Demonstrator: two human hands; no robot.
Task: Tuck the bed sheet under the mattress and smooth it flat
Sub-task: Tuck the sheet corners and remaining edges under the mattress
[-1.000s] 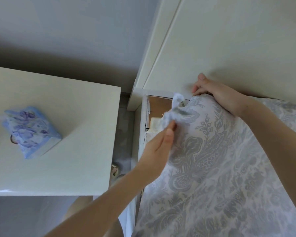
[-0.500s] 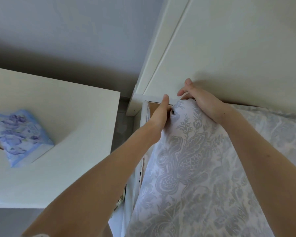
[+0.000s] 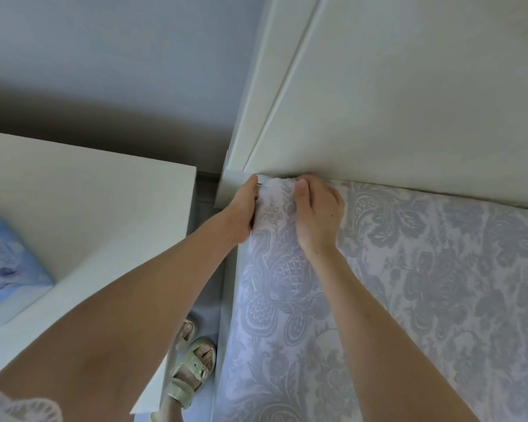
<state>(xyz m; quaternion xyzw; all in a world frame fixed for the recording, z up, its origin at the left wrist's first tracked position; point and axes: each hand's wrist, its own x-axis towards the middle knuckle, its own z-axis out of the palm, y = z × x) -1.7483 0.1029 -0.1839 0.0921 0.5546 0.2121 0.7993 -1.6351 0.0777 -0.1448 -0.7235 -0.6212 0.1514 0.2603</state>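
Bed sheet (image 3: 424, 300) spreads from the near edge to the headboard (image 3: 409, 102). A narrow strip of floor (image 3: 206, 193) separates it from the nightstand (image 3: 89, 208). At the far corner, the right hand (image 3: 317, 214) clutches bunched sheet. The left hand (image 3: 241, 211) reaches down the side edge, fingers hidden, grasp unclear.

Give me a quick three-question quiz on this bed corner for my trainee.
1. True or false: the left hand and the right hand both touch the bed sheet at its corner.
2. The blue floral pack lies on: A the bed sheet, B the bedside table, C the floor.
3. Fill in: the corner being worked sits right against the white ____.
Key: 1 true; 2 B; 3 headboard.
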